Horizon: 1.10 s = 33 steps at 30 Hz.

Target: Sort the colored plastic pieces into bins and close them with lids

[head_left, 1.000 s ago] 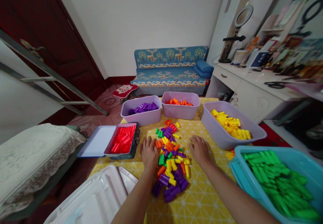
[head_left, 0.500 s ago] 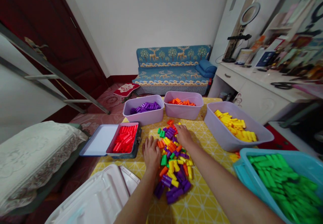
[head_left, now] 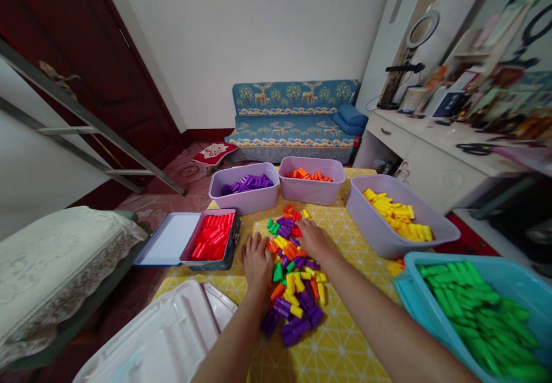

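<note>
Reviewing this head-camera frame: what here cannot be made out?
- Whether the right hand grips a piece: its back hides the fingers over the mixed pile.
- Pieces under the left hand: covered by the palm.
- Green bin: cut off by the right and bottom edges.
- White lid: cut off by the bottom edge.
- Items on the desk: blurred, too small.
</note>
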Tool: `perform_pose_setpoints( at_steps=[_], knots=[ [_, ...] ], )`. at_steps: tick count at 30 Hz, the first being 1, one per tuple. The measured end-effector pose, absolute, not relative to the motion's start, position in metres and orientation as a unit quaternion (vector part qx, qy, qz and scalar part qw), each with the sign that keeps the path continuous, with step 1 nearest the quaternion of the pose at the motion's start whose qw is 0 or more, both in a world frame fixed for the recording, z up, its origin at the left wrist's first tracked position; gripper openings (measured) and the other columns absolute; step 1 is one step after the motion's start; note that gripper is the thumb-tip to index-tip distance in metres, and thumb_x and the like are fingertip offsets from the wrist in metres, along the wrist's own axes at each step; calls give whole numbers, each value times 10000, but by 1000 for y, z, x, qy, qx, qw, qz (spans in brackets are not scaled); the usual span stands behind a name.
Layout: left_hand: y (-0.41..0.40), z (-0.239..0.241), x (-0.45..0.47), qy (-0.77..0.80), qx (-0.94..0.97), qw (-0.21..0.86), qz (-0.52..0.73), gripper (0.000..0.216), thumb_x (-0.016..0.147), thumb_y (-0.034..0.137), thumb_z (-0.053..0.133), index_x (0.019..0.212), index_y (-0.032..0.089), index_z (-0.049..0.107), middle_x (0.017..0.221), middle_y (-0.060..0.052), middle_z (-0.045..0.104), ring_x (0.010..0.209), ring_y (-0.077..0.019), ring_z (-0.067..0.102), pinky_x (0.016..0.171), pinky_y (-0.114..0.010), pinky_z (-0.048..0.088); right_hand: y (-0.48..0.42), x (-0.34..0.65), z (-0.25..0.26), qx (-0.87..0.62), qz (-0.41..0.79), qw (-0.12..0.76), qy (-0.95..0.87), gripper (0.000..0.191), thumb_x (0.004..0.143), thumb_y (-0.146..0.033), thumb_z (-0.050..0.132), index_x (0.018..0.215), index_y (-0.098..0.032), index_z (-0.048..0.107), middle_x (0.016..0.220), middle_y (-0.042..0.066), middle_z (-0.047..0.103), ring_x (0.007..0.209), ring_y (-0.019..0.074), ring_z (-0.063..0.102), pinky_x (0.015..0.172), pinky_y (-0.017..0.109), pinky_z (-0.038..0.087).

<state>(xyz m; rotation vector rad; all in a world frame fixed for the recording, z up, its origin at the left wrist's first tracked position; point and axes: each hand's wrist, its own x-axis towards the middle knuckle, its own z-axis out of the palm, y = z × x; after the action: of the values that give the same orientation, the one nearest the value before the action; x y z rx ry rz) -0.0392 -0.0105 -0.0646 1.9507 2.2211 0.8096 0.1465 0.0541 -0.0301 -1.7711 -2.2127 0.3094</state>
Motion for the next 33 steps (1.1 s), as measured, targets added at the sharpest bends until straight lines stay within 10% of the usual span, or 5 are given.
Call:
perform_pose_setpoints(
  at_steps=[22, 33],
  knots=[
    [-10, -68, -40, 722, 635, 42, 270, 420, 919, 175, 414, 1228, 229, 693, 1462, -58, 558, 1411, -283, 416, 1198, -496, 292, 17, 166, -29, -581, 378, 434, -576, 493, 831, -601, 498, 908, -161, 706, 848, 78, 739, 745, 210, 670, 651, 301, 529],
    [-10, -62, -39, 723, 630, 59, 277, 397, 943, 207, 412, 1218, 223, 699, 1480, -56, 539, 1430, -288, 394, 1196, -499, 302, 20, 157, -9, -576, 411, 375, -599, 257, 691, -272, 650, 907, -170, 745, 875, 69, 769, 773, 204, 689, 700, 311, 544]
  ],
)
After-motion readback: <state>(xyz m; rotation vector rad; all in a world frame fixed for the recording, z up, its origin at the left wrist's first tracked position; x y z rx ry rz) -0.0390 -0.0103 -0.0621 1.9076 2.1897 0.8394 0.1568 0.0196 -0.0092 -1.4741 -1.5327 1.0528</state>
